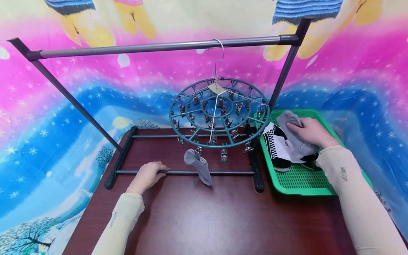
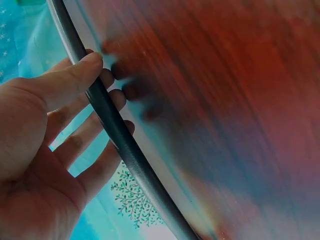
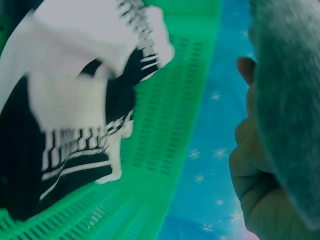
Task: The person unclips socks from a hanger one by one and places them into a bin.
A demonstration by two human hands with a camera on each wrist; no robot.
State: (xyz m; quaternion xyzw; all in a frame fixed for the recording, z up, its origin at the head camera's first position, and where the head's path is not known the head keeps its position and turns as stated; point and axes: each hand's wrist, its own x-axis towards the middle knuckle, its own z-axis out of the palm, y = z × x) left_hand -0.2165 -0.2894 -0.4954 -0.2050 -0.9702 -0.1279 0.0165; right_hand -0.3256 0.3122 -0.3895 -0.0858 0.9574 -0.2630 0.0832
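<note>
My left hand point(image 1: 148, 176) grips the lower front bar point(image 1: 178, 172) of a dark metal rack, with thumb and fingertips curled round it in the left wrist view. Over the green basket point(image 1: 306, 191), my right hand point(image 1: 313, 131) pinches a grey sock point(image 1: 289, 124). In the right wrist view that grey sock point(image 3: 290, 100) hides part of the hand. Black-and-white socks with checkered cuffs point(image 1: 278, 148) lie in the basket under it. A round green clip hanger point(image 1: 220, 146) hangs from the rack's top bar, and one of its clips holds another grey sock point(image 1: 201, 166).
The rack's top bar point(image 1: 143, 49) spans above the table between two slanted posts. Several metal clips point(image 1: 224, 155) dangle from the hanger. The dark red table point(image 1: 223, 219) extends in front of the rack. A patterned cloth point(image 1: 38, 106) covers the wall behind.
</note>
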